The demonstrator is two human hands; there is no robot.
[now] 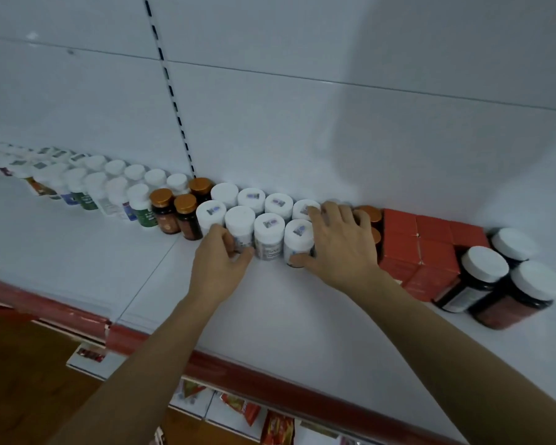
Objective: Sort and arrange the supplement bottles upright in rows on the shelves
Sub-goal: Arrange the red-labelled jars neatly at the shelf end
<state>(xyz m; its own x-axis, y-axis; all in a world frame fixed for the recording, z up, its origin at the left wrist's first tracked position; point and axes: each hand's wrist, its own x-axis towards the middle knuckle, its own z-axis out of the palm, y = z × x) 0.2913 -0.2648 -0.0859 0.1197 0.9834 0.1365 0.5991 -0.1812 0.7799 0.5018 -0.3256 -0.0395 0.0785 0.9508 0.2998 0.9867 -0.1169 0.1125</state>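
Left hand curled around the second front-row bottle, right hand spread flat over the white-capped bottles, thumb against the fourth front-row bottle, both rows upright on the shelf, between gold-capped bottles and red boxes.

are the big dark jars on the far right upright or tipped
Upright: all three dark jars stand on the shelf with white lids on top.
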